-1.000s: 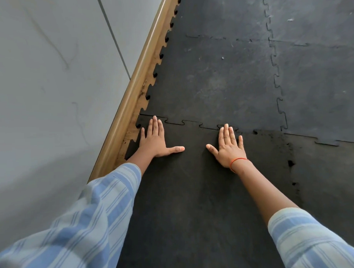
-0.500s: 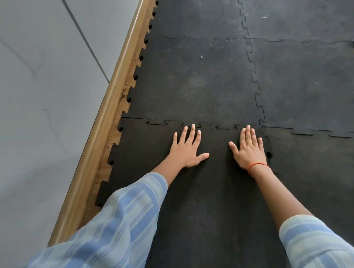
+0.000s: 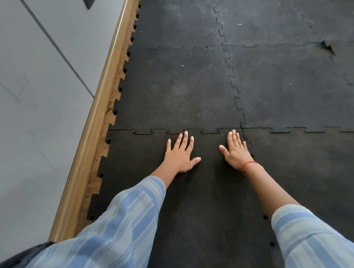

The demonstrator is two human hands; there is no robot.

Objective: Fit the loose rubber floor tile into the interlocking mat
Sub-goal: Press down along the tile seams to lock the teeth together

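Both hands flat, palms down, on the loose tile (image 3: 195, 204), the darker rubber square nearest the person. Left hand (image 3: 180, 157): fingers (image 3: 185, 140) spread apart, thumb out to the right, holding nothing. Right hand (image 3: 235, 151): fingers (image 3: 234, 137) close together, thumb out to the left, also holding nothing; thin red thread (image 3: 249, 163) at the wrist.

Tile sits w/ its far edge right at the fingertips, meeting the mat (image 3: 180, 89) along the jigsaw seam (image 3: 162, 132). Left middle fingertip touches the seam; right fingertips reach it near the corner where four pieces meet. Right of the right hand's little finger, the side seam (image 3: 248, 143) looks rough, tabs maybe not fully down; hard to tell. Left of the left hand, the tile's toothed edge lies beside the wooden skirting (image 3: 94, 129) along the wall (image 3: 28, 99).

Step in hand, as I judge: pressing the far-edge tabs into the mat's notches. Seam ahead of the fingers looks mostly closed, so prob. near the end. Next move likely calls for firm downward palm pressure along the right-side seam, toward the person, checking each tab sits flush.
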